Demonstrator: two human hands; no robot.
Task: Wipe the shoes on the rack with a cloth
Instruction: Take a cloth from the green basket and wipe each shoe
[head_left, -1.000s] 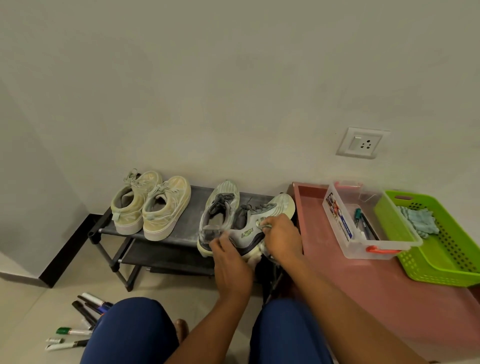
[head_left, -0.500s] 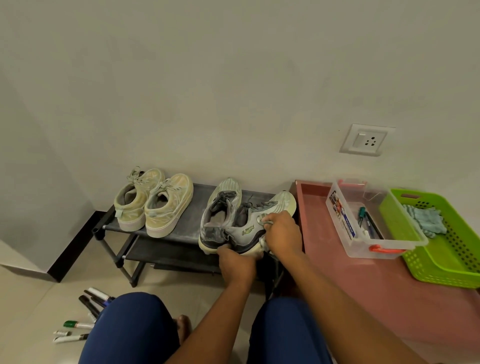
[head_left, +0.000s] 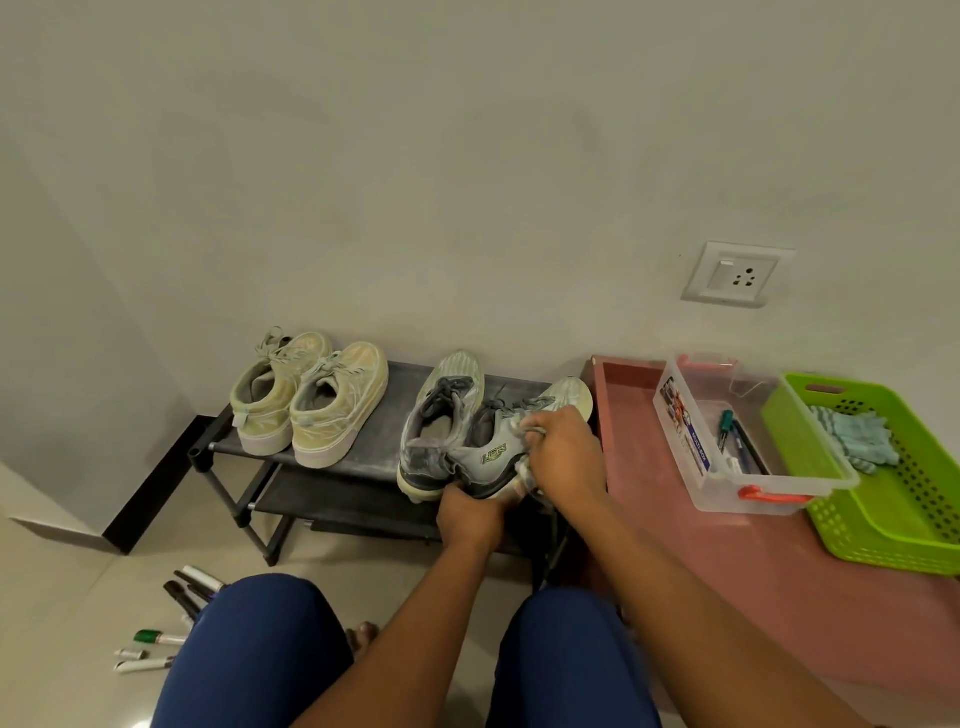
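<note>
A low black shoe rack (head_left: 374, 457) stands against the wall. Two beige sneakers (head_left: 311, 405) sit at its left end. Two grey running shoes are at its right end: the left one (head_left: 441, 410) rests on the shelf, the right one (head_left: 498, 447) is tipped on its side. My left hand (head_left: 470, 514) grips the heel end of that tipped shoe from below. My right hand (head_left: 563, 452) holds a small pale cloth (head_left: 524, 470) bunched against the shoe's side; most of the cloth is hidden under the fingers.
A pink ledge (head_left: 701, 561) to the right carries a clear plastic box (head_left: 727, 457) with pens and a green basket (head_left: 893, 499) holding a folded cloth (head_left: 857, 436). Several markers (head_left: 176, 613) lie on the floor at the left. My knees in blue trousers (head_left: 260, 654) fill the foreground.
My left hand slid from the top of the shoe's heel down under its sole. The shoe is tipped more on its side. My right hand stays pressed to the shoe with the cloth.
</note>
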